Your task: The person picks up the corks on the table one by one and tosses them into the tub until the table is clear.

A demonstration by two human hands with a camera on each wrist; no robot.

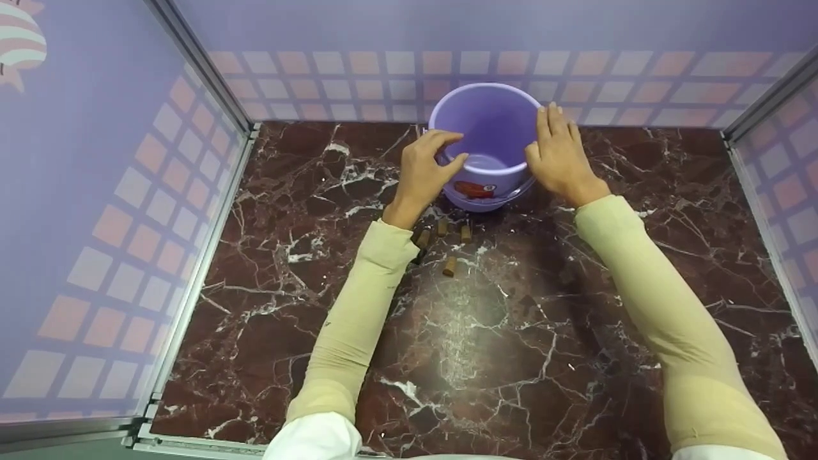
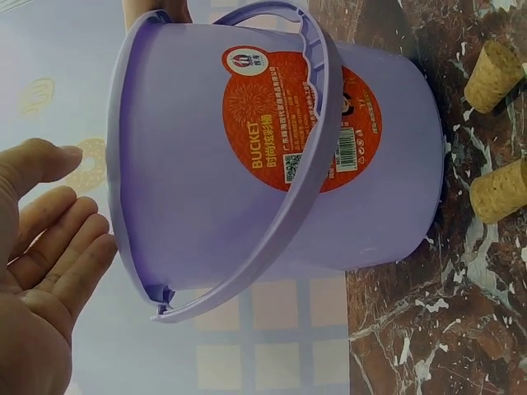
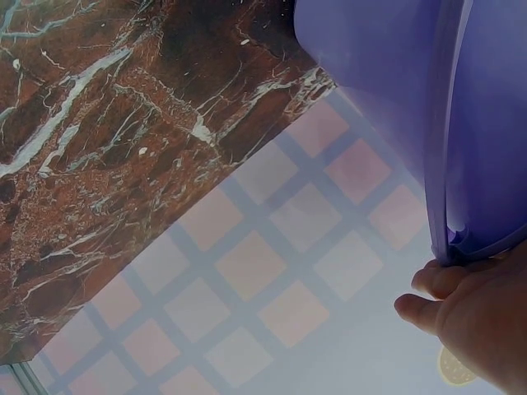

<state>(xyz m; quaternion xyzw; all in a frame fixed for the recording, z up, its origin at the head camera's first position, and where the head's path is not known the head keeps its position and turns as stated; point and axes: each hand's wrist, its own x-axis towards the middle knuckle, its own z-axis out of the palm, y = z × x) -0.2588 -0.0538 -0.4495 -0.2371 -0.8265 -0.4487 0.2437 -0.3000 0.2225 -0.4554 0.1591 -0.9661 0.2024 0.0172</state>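
Observation:
A purple bucket [image 1: 492,182] stands at the back of the dark marble tabletop, its mouth facing up and its handle [image 2: 309,156] lowered along the front. My left hand [image 1: 425,160] is at the bucket's left rim, thumb and bent fingers spread apart; in the left wrist view its fingertips come right at the rim. My right hand [image 1: 562,156] lies at the right rim, fingers stretched forward and thumb beside the rim edge. In the right wrist view, that hand [image 3: 486,313] touches the bucket near the handle joint; some fingers are hidden.
Several corks stand or lie in front of the bucket, one cork [image 1: 450,266] nearest me and another cork [image 1: 466,232] close to its base. Purple panels with pink and white squares enclose the marble tabletop [image 1: 511,358] at the back and both sides.

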